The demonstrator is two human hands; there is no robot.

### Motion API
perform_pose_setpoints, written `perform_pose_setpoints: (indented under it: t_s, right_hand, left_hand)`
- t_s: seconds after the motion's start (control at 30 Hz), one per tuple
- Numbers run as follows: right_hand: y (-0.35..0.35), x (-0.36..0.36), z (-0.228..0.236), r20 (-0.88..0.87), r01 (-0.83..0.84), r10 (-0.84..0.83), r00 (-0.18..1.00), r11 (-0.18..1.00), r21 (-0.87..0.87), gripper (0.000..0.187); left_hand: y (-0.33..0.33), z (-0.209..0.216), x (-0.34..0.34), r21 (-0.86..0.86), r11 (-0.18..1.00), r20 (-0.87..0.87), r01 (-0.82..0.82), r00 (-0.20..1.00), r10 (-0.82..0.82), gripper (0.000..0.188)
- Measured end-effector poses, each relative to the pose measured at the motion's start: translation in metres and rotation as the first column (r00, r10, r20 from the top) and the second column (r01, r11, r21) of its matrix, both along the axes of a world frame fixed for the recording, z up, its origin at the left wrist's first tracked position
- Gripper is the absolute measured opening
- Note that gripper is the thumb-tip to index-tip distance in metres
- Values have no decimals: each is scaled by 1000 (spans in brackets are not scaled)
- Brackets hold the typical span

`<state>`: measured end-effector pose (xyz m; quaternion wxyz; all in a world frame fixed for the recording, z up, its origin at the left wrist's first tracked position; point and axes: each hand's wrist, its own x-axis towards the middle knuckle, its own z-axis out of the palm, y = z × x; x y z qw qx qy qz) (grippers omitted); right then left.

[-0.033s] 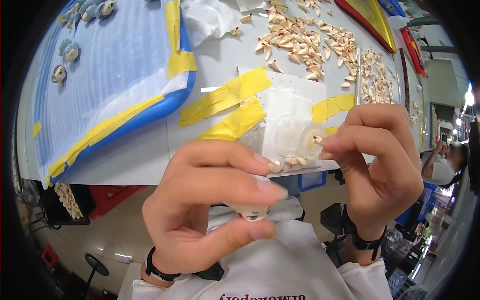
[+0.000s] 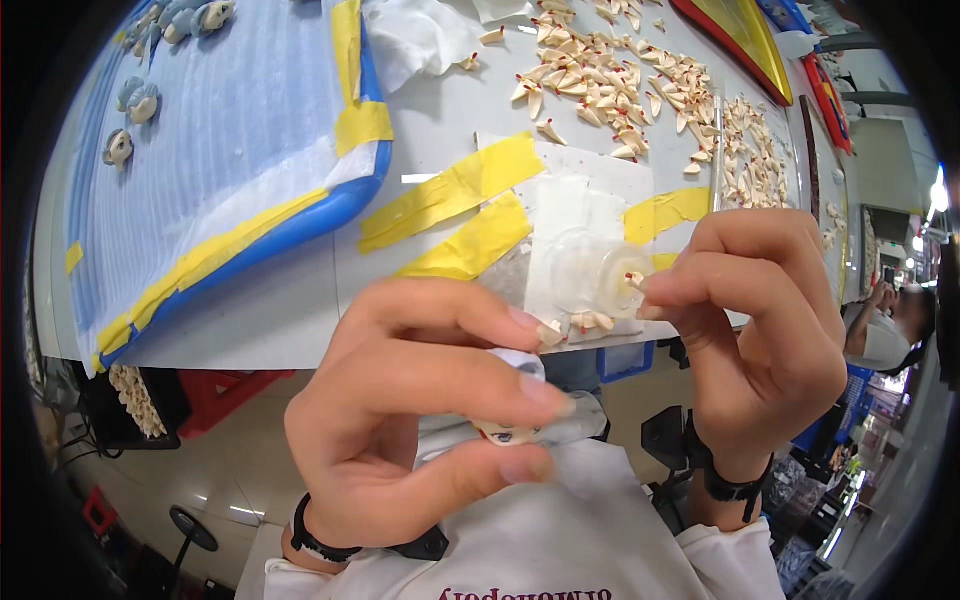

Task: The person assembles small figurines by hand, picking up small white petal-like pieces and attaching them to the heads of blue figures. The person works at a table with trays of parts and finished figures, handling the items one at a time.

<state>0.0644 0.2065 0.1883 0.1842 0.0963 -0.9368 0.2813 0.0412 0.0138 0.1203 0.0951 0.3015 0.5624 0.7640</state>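
In my left hand (image 2: 430, 390), a small doll head (image 2: 507, 432) with painted eyes is pinched between thumb and fingers, which cover much of it. A pale blue-grey part shows at its top. My right hand (image 2: 760, 310) has thumb and forefinger closed on a small cream piece (image 2: 636, 281) with a red tip, beside a clear round dish (image 2: 590, 270). That dish rests on white paper taped to the table. At the table's near edge, a few loose cream pieces (image 2: 592, 321) lie between my hands.
Many red-tipped cream pieces (image 2: 590, 75) are spread over the far table. On the left, a blue-rimmed tray (image 2: 340, 205) lined with ribbed sheeting holds several doll heads (image 2: 138, 100). Yellow tape (image 2: 455, 195) crosses the tabletop. Another person (image 2: 890, 325) sits at the far right.
The doll head has turned slightly in my left fingers, so more of its blue-grey top shows. My right hand has barely moved.
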Motion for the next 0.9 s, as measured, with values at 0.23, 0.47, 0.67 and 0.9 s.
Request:
perform_pose_setpoints:
  t_s: [0.23, 0.47, 0.67, 0.9]
  right_hand:
    - [0, 0, 6, -22, -40, 40, 999, 999, 36, 21]
    - [-3, 23, -3, 3, -169, 190, 982, 881, -441, 16]
    - [-23, 25, -5, 31, -115, 154, 988, 840, -530, 13]
    - [-23, 26, -4, 67, -144, 186, 980, 905, -401, 17]
  left_hand:
    - [9, 12, 12, 159, 987, 269, -14, 963, -29, 37]
    - [20, 28, 21, 131, 980, 481, -149, 874, 69, 43]
    - [19, 20, 22, 169, 975, 379, -143, 923, 69, 46]
    - [16, 20, 24, 113, 982, 372, -150, 923, 99, 43]
